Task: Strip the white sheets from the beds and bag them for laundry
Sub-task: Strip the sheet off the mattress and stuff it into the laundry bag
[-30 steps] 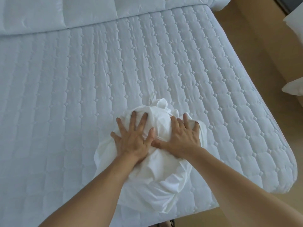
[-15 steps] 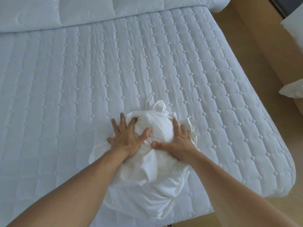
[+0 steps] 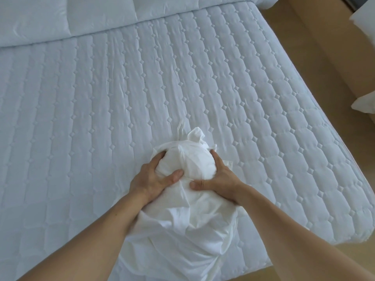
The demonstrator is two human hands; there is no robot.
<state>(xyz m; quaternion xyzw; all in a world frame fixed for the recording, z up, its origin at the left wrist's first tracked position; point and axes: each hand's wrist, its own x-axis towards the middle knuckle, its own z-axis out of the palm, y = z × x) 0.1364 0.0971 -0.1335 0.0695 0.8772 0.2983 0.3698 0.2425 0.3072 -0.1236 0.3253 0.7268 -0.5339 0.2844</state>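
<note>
A bundle of white sheets sits stuffed inside a white cloth bag near the foot of the stripped bed. My left hand grips the bundle's left side, fingers curled over it and thumb pressing the front. On the bundle's other side my right hand grips it the same way. A loose end of sheet pokes out at the top. The bag's slack cloth trails toward me over the bed's edge.
The bed shows a quilted white mattress pad. A folded white duvet lies across the head. Wooden floor runs along the bed's right side, and white bedding of another bed shows at the right edge.
My hands went from lying flat on top of the bundle to cupping its two sides, squeezing it into a tighter ball. The bundle shifted slightly away from me.
</note>
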